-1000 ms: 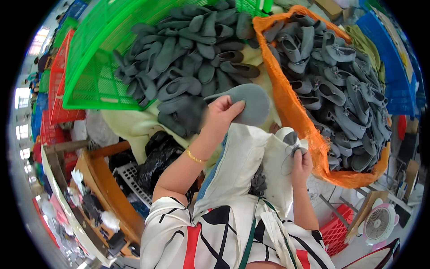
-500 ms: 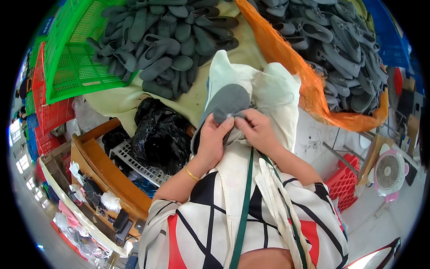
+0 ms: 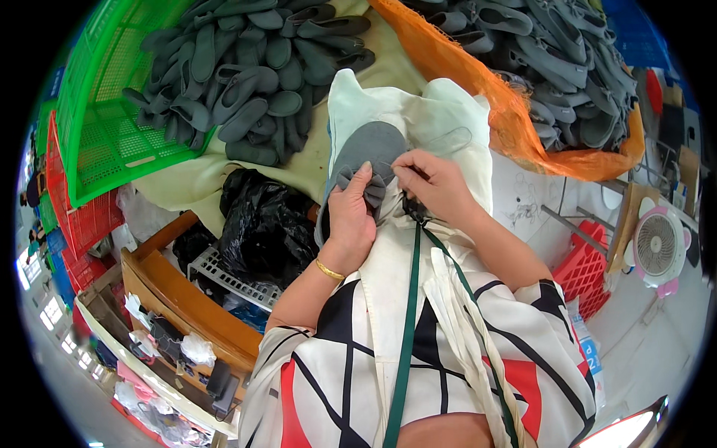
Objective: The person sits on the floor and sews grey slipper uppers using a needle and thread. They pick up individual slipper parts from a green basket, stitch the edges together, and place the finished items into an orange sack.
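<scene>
crowded workroom all round; at far left a red crate (image 3: 82, 216) stands next to a bright green crate (image 3: 112, 142); nearer on that side is a brown wooden frame (image 3: 190, 299), with a black plastic bag (image 3: 261, 231) to its right; beyond the bag, a heap of grey shoes (image 3: 246, 82) spreads over a pale yellow cloth (image 3: 187, 175); in the middle, the left hand (image 3: 351, 216) grips a single grey shoe (image 3: 371, 145), its thumb pressed beside folded grey trim (image 3: 374, 193); this shoe is above a white cloth (image 3: 426, 112), toe pointing away; just right of it, the right hand (image 3: 441, 187) has thumb and forefinger pinched together, though i cannot tell what they grasp; far right, an orange sack (image 3: 478, 82) holds more grey footwear; nearer right stands a white and pink fan (image 3: 659, 243)
</scene>
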{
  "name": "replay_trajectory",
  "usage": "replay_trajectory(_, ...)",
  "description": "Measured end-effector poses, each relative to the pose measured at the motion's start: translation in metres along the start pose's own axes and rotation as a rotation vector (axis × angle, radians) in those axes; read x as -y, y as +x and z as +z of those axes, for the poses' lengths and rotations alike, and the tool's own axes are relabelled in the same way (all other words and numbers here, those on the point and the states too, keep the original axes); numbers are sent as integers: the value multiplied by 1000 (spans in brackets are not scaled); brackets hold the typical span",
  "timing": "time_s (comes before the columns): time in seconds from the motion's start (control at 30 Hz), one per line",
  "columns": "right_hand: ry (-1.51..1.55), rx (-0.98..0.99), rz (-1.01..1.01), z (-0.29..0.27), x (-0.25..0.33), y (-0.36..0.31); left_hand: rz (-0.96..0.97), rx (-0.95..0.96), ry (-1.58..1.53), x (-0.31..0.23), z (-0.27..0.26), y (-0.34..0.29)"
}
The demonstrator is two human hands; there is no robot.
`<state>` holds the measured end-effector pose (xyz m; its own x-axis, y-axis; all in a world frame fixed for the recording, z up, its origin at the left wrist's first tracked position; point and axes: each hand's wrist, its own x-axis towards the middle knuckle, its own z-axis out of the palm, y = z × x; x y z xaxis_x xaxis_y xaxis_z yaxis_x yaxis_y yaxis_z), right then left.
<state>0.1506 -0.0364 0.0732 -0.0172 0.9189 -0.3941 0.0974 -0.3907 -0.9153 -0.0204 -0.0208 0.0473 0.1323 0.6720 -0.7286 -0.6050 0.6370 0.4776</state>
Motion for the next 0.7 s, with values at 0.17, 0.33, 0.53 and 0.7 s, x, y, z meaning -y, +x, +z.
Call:
replay_trajectory(0.17, -271, 13, -74, 3, 9, 5, 8, 2, 4, -2, 4, -3)
replay_trajectory(0.33, -286, 1, -152, 3, 5, 6, -1, -2, 11, -2, 4, -3)
replay_trajectory(0.53, -299, 17, -167, 1, 5, 6, -18, 8, 16, -2, 0, -2)
replay_trajectory(0.7, -307, 18, -161, 0, 6, 6, -14, 1, 14, -2, 4, -4)
